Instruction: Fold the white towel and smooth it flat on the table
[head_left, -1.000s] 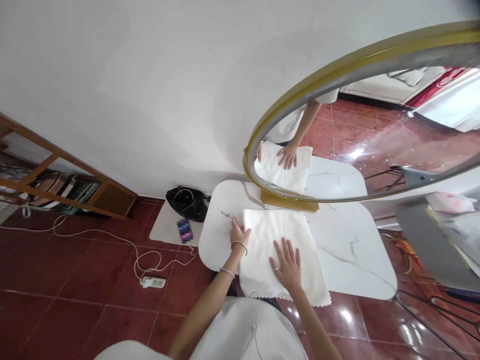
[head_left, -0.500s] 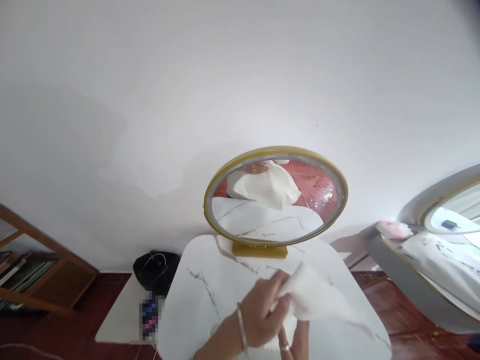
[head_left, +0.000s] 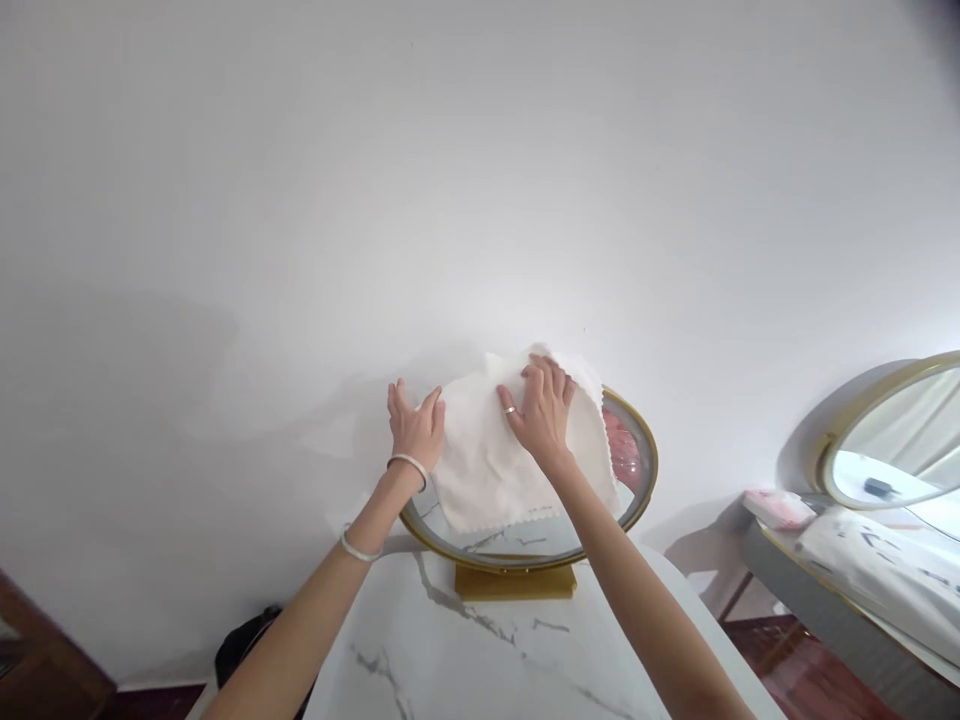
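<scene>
A round table mirror (head_left: pixel 651 462) with a gold rim stands on a gold base (head_left: pixel 516 582). A white cloth (head_left: pixel 480 470) with zigzag edges covers most of its glass. My right hand (head_left: pixel 546 410), a ring on one finger, presses the cloth to the glass, holding it near the top with fingers spread. At the left edge of the mirror, my left hand (head_left: pixel 417 430) holds the rim, thumb apart from the fingers; part of the grip is hidden. Two bracelets circle my left wrist and forearm.
The mirror stands on a white marble-patterned table (head_left: pixel 465 655) against a plain wall (head_left: pixel 300 200). On the right, a second mirror (head_left: pixel 892 440), a pink-and-white packet (head_left: pixel 780 508) and a white bag (head_left: pixel 885 565) rest on another table. A dark bag (head_left: pixel 244 640) lies low at left.
Both hands have moved up from above the tabletop to the mirror. The cloth, bunched between them before, is now spread over the glass. The view has shifted upward.
</scene>
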